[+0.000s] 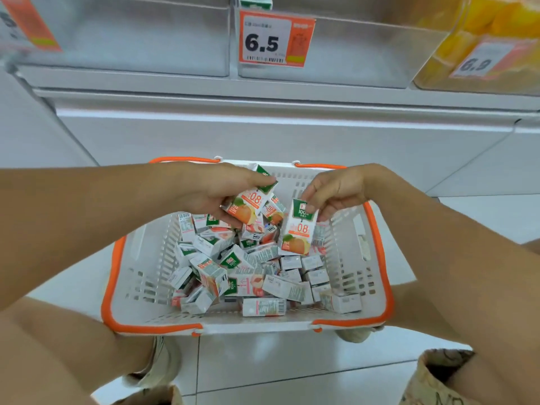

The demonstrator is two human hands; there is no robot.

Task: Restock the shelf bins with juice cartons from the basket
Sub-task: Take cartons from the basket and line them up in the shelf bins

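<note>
White shop shelving with clear plastic shelf bins (336, 51) runs along twelve o'clock, above a glossy tiled floor. At centre sits a white slotted basket with orange rim (377, 258), heaped with small juice cartons (233, 273). The left hand (210, 191) grips one orange-printed carton (248, 204); the right hand (336, 190) pinches another carton upright (298, 232).

At the upper left of the frame a blurred price tag (27, 24) is cut by the edge; small print on the heaped cartons (242, 273) is unreadable; the left hand (210, 191) perhaps hides another carton.
</note>
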